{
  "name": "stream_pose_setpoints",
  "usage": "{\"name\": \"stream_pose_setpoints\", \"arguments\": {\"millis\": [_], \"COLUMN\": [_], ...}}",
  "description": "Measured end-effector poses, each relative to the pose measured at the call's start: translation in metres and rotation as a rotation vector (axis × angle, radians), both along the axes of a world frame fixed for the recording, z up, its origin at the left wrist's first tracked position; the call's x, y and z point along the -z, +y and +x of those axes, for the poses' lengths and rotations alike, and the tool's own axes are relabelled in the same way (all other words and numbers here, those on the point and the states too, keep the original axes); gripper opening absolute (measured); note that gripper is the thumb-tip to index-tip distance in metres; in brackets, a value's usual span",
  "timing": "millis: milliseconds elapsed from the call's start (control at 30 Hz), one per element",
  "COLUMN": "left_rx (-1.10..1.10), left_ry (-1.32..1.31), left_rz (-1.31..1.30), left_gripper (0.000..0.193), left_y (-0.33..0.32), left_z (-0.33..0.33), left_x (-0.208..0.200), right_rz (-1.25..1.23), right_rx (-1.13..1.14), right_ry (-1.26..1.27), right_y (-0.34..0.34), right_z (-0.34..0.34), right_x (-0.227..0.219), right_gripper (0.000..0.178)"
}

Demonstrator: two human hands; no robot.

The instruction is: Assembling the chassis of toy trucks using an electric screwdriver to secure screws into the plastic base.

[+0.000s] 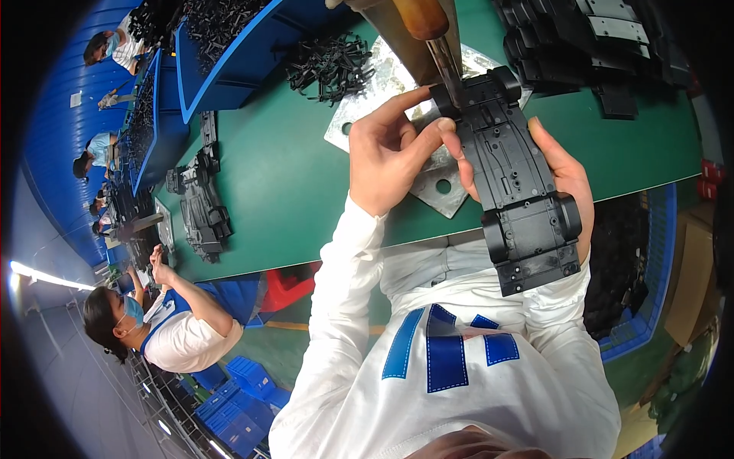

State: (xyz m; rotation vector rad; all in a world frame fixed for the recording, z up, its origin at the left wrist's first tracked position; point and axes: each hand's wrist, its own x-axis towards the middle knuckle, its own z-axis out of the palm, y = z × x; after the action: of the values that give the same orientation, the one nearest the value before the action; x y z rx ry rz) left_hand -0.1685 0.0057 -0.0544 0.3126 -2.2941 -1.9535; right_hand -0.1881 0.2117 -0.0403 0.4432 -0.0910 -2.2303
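Observation:
A long black plastic toy-car chassis (506, 168), with rounded wheel arches at both ends, is held tilted above the bench. My right hand (567, 176) grips its right side, the thumb along the edge and most fingers hidden beneath. Around the upper left wheel arch my left hand (390, 153) is closed, index finger and thumb against the part. A metal shaft with an amber handle (423, 17) comes down from above to that same corner; whether its tip touches the plastic I cannot tell. Under the hands lies a shiny metal plate (446, 197) with round holes.
Small black parts (330, 67) are heaped on the green bench (267, 153) beyond the plate. Blue bins (229, 84) of parts stand at left, near more chassis (202, 206). Other chassis (596, 46) are stacked far right. A masked co-worker (183, 321) sits at left.

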Motion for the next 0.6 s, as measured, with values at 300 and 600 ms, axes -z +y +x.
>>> {"name": "stream_pose_setpoints", "arguments": {"millis": [300,600], "left_rx": [0.01,0.01], "left_ry": [-0.005,-0.008], "left_rz": [-0.069,-0.017], "left_gripper": [0.048,0.049], "left_y": [-0.0014,-0.0013], "left_z": [0.0005,0.0024], "left_x": [-0.0009,-0.0018], "right_rz": [-0.023,0.022], "right_rx": [-0.029,-0.003], "right_ry": [0.055,0.05], "right_y": [0.0009,-0.0005], "right_z": [-0.0001,0.0029], "right_x": [0.0056,0.0028], "right_gripper": [0.062,0.061]}}
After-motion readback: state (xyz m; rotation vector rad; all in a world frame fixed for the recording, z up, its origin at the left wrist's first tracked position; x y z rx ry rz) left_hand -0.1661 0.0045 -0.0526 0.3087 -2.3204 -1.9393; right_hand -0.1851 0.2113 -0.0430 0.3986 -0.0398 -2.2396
